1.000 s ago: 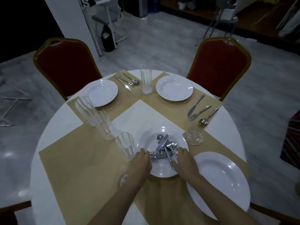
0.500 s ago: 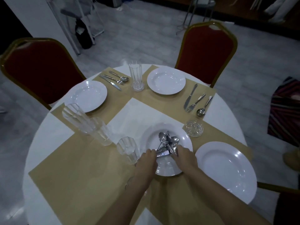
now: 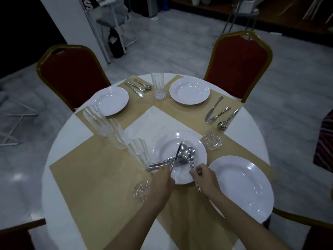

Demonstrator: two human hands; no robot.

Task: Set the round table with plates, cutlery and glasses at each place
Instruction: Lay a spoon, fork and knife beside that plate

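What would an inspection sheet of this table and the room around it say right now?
Surface: round white table with tan placemats.
Job's things: four white plates; the far plate and the left plate have cutlery alongside. The near plate holds loose cutlery; the right plate is bare. Glasses cluster at left; one tall glass stands at the far side.
Clutter: two small glass dishes.
Hands: left hand holds a knife; right hand grips spoons.
Cables: nothing seen.
Surroundings: red chairs, grey floor.
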